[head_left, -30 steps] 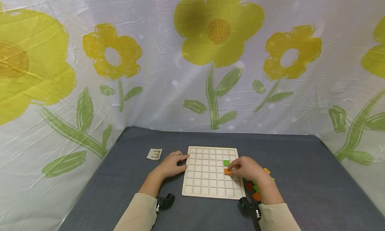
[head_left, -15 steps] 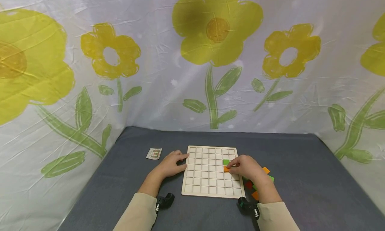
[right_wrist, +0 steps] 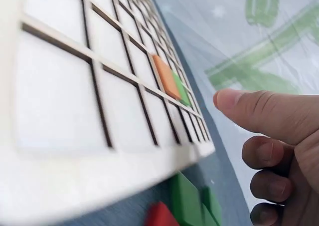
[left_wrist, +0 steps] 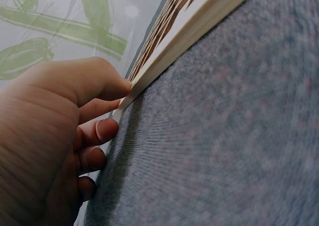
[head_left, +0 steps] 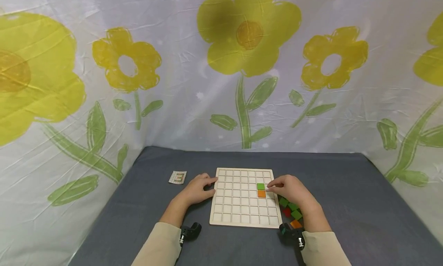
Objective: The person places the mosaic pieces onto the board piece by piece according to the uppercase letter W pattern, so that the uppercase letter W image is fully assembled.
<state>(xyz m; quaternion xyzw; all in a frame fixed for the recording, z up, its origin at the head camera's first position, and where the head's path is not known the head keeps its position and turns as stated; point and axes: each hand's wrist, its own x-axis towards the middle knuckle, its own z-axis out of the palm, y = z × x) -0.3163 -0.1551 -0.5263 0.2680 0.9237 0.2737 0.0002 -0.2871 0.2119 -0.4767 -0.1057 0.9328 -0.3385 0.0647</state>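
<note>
From where I stood, a person had both hands over a pale wooden board point(head_left: 242, 220) of square cells, flat in the middle of the bench point(head_left: 242, 250). The left hand point(head_left: 196, 189) rested thumb and forefinger on the board's left edge, its grip loose, the other fingers bent easily beneath. The right hand point(head_left: 288, 189) was at the board's right side, its grip relaxed with nothing visible in it, fingertips just right of a green tile point(head_left: 260, 186). An orange tile point(head_left: 261, 194) sat in the next cell nearer, both in the second column from the right. Just off the board's right edge lay a loose heap of tiles point(head_left: 296, 215), green, red and orange, partly hidden by the right forearm. Left of the board, beyond the left hand, was a small gridded card point(head_left: 178, 177). Behind everything hung a pale curtain point(head_left: 180, 104) with big yellow flowers.
</note>
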